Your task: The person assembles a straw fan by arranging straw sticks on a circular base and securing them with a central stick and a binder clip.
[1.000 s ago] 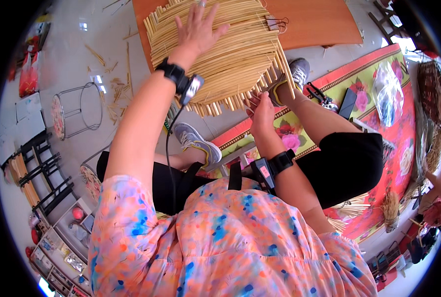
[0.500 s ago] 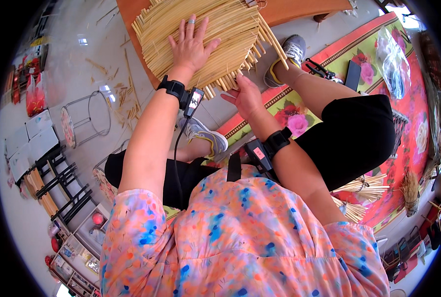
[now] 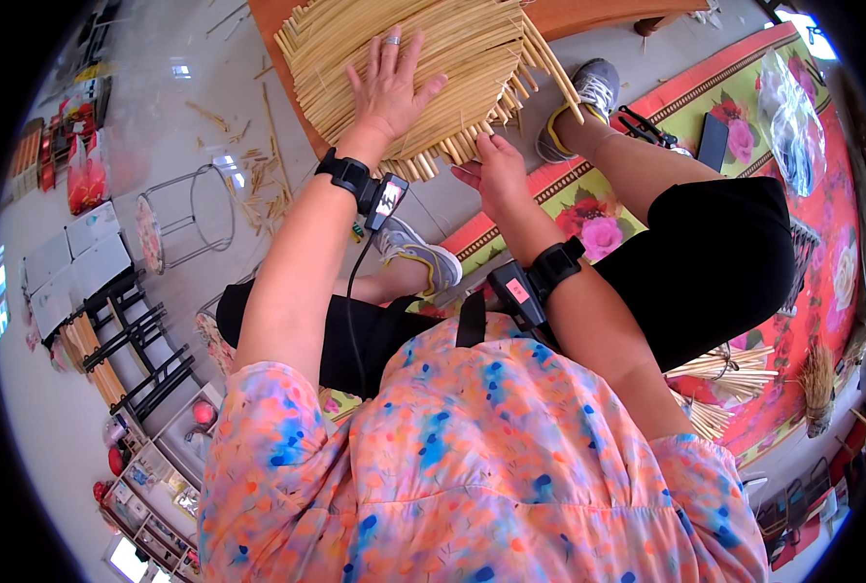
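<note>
A panel of pale straw-coloured stalks [image 3: 442, 73], laid side by side with uneven ends, rests on an orange-brown wooden table [image 3: 588, 21]. My left hand [image 3: 391, 92] lies flat on top of it, fingers spread, a ring on one finger. At the panel's near edge, my right hand [image 3: 501, 175] has its thumb and forefinger closed on the end of a stalk [image 3: 484, 128]. Its other fingers are partly hidden. Several longer stalks [image 3: 557, 73] stick out past the panel's right side.
Cut stalk scraps [image 3: 258, 180] litter the floor on the left, near a round wire-framed stool [image 3: 188, 219]. To the right, a flowered mat [image 3: 598, 233] carries a phone [image 3: 713, 142], a clear plastic bag [image 3: 792, 126] and stalk bundles [image 3: 729, 374]. My shoes [image 3: 593, 92] flank the table's near side.
The view has shifted slightly, so the whole scene sits a little further right. My right fingertips have moved in onto a stalk end at the edge. My left hand still lies flat.
</note>
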A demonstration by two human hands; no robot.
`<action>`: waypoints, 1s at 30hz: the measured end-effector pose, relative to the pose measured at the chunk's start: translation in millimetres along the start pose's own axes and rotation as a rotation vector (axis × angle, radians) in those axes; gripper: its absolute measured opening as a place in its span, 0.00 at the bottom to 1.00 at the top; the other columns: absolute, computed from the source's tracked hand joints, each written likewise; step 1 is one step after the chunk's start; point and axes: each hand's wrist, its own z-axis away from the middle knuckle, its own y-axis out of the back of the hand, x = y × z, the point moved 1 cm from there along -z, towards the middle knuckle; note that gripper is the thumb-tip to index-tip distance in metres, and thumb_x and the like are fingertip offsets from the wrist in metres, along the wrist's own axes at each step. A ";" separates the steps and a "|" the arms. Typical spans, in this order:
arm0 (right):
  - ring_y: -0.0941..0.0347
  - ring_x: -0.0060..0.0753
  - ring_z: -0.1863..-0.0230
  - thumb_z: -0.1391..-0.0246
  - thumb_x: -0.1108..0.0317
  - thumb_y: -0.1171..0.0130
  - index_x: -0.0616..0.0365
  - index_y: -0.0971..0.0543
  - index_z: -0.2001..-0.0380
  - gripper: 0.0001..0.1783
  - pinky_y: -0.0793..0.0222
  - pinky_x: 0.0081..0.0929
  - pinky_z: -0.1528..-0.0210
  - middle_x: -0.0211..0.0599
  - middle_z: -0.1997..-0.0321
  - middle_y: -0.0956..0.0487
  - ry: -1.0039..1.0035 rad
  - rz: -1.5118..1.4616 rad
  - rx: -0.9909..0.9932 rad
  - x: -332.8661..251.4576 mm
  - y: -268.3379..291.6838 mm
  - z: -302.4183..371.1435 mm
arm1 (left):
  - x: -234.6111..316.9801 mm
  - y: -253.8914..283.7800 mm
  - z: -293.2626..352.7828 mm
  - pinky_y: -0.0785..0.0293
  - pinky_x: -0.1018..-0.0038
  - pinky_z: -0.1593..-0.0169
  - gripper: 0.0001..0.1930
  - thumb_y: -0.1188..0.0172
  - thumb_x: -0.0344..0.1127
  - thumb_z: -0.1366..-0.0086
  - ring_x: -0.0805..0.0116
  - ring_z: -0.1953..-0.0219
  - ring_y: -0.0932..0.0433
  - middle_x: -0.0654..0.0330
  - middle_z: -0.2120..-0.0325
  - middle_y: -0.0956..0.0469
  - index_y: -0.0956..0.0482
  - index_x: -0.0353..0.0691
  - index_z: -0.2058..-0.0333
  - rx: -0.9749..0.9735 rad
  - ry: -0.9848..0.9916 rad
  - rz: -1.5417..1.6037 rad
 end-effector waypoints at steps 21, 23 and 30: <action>0.22 0.33 0.64 0.35 0.60 0.54 0.58 0.28 0.54 0.14 0.25 0.33 0.57 0.37 0.59 0.21 0.040 0.051 0.050 -0.9 0.7 -1.7 | 27.9 3.6 20.2 0.61 0.30 0.38 0.37 0.54 0.67 0.38 0.49 0.29 0.57 0.57 0.31 0.52 0.46 0.62 0.33 0.034 0.003 -0.004; 0.21 0.34 0.63 0.35 0.61 0.53 0.58 0.28 0.55 0.14 0.26 0.34 0.57 0.37 0.59 0.21 0.027 0.042 0.056 -4.0 1.9 -0.3 | 28.5 2.8 20.0 0.61 0.30 0.38 0.37 0.54 0.67 0.38 0.48 0.30 0.56 0.57 0.31 0.51 0.44 0.63 0.34 0.064 -0.005 -0.003; 0.20 0.37 0.61 0.37 0.60 0.53 0.58 0.27 0.55 0.15 0.26 0.33 0.57 0.39 0.60 0.19 0.018 0.029 0.031 -0.3 11.6 -5.4 | 31.7 6.5 23.3 0.57 0.29 0.39 0.37 0.52 0.66 0.39 0.49 0.30 0.53 0.56 0.32 0.49 0.43 0.62 0.34 0.067 0.015 -0.023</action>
